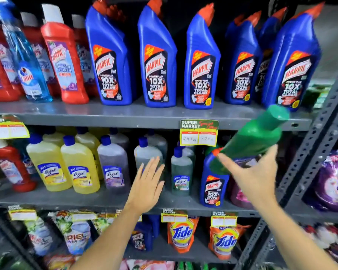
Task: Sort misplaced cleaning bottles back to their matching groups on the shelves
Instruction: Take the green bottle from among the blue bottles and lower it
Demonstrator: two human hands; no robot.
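Note:
A green bottle (254, 136) with a green cap tilts up to the right in front of the middle shelf, and my right hand (250, 172) holds its lower end. My left hand (147, 183) is flat and open in front of the grey-green Lizol bottles (180, 170). A lone blue Harpic bottle (213, 189) stands on the middle shelf just below the green bottle. Several blue Harpic bottles (158, 61) line the top shelf. A light blue spray bottle (27, 61) stands among the red Harpic bottles (66, 63) at top left.
Yellow Lizol bottles (64, 168) and a purple one (113, 168) fill the middle shelf, with a red bottle (12, 166) at its left end. Tide pouches (183, 234) sit on the lower shelf. A grey perforated upright (310, 145) stands on the right, purple packs beyond it.

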